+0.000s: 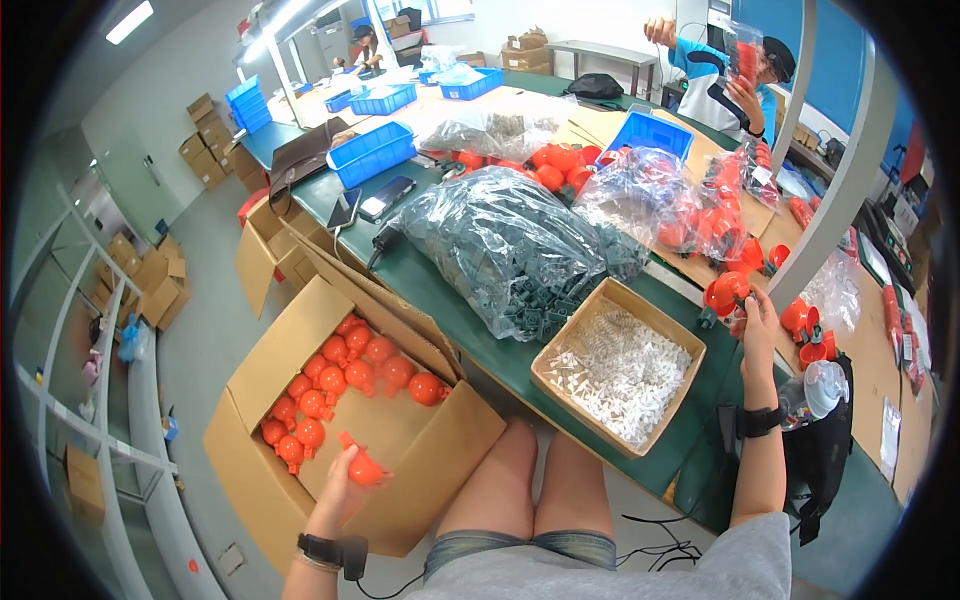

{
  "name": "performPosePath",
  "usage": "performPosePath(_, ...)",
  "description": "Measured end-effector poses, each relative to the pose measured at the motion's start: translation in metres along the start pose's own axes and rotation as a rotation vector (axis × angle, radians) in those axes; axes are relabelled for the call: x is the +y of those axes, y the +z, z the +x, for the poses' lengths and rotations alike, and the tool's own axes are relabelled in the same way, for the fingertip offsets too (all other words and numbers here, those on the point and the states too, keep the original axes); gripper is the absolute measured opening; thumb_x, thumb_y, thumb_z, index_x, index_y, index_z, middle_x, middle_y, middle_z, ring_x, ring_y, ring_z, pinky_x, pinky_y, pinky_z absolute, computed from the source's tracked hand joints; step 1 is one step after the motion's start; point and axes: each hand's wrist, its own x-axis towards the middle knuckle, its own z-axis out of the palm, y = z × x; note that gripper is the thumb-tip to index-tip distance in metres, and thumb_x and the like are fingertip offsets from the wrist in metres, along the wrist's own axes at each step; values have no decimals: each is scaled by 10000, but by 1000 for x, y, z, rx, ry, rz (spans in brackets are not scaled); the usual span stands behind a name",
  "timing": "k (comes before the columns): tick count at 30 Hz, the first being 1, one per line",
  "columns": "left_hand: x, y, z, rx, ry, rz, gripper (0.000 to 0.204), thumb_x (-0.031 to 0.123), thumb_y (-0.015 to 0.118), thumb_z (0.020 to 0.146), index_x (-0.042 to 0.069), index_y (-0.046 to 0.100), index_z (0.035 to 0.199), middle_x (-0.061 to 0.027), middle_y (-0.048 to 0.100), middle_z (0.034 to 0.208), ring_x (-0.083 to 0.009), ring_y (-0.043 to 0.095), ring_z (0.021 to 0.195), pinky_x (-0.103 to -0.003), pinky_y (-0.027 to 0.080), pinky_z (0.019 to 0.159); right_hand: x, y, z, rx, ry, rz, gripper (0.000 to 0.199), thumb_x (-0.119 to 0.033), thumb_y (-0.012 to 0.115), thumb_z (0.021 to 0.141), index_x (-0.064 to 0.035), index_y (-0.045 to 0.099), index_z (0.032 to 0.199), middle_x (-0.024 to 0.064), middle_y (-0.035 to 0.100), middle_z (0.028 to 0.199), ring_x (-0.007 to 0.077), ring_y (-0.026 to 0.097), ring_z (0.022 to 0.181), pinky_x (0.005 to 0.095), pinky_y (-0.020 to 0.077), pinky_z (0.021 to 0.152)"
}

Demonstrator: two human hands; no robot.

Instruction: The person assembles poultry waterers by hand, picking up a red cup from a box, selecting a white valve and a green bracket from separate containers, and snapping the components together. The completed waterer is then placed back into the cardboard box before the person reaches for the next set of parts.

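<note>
My left hand holds a red-orange round plastic part with a short neck, above the open cardboard box at my left. In that box, several matching red-orange round parts lie along the far and left sides, on brown cardboard. My right hand is raised at the right over the green table, its fingers closed on a red plastic cup-shaped part. Dark pieces show beside that part; whether they are attached to it I cannot tell.
A shallow tray with small white pieces and springs stands before me. Behind it lies a clear bag of dark green clips. Blue bins and more red parts fill the far side. A co-worker handles a bag opposite; a white post rises at right.
</note>
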Motion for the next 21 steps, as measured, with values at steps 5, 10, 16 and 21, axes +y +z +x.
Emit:
performPosePath(5,-23,4,4,-71,14,55,353,322,489,920,0,493,1063,-186,623,959,-298,614,932,-422,467,897,1,-1,1,-20,75,5,324,-206,464,950,-72,517,1240,-5,548,705,71,519,565,202,421,494)
performPosePath(10,-35,-1,8,11,16,-109,406,360,452,919,-29,538,997,-185,623,983,-286,618,916,-401,474,878,-9,2,-7,-43,61,61,302,-194,456,950,-96,543,1222,-9,548,706,70,532,585,197,433,522)
performPosePath(16,-34,1,-4,-441,-106,18,403,294,470,927,-45,520,1140,-142,619,1020,-223,617,934,-325,478,835,-8,3,-5,-34,21,102,286,-198,449,954,-111,564,1201,-17,541,705,58,526,584,196,432,526)
performPosePath(21,-38,23,8,-377,-122,373,434,259,506,929,-29,465,1251,-115,611,1066,-178,599,971,-278,464,852,-8,5,-3,-11,42,102,281,-199,459,952,-117,566,1198,-27,529,700,52,518,581,194,429,523)
